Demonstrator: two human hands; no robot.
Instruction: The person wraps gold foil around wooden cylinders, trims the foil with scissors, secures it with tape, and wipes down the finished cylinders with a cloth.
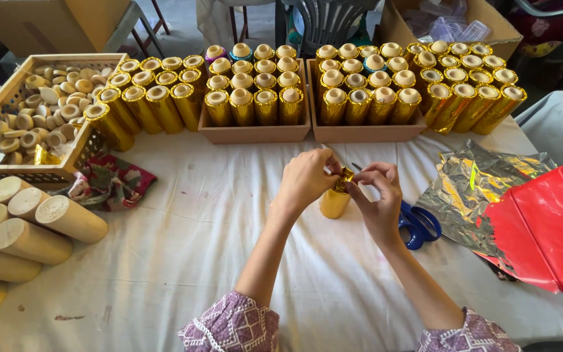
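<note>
The counter (184,254) is draped in a white cloth, which gives a plain, soft bed for the work; along its far edge stand two wooden trays (255,133) packed with upright gold-wrapped cylinders (360,104), with more of them leaning in rows at either side, set apart from the work at the middle; at the left lie bare wooden cylinders (27,238) stacked on their sides, near to hand, and behind them a mesh-sided crate (8,173) holds small wooden caps (47,107); at the right a red plastic case (548,228) rests partly on a crumpled sheet of gold foil (474,189); blue-handled scissors (417,223) lie just beside the right wrist, handy for cutting; a patterned cloth (109,182) sits bunched by the crate; in the middle a gold-wrapped tube (333,202) stands upright on the counter, steadied from above; the left hand (304,179) and the right hand (376,195) meet over its top, their fingers (360,177) pinched closed on the loose foil end (343,177), apparently folding it down into the tube's mouth.
</note>
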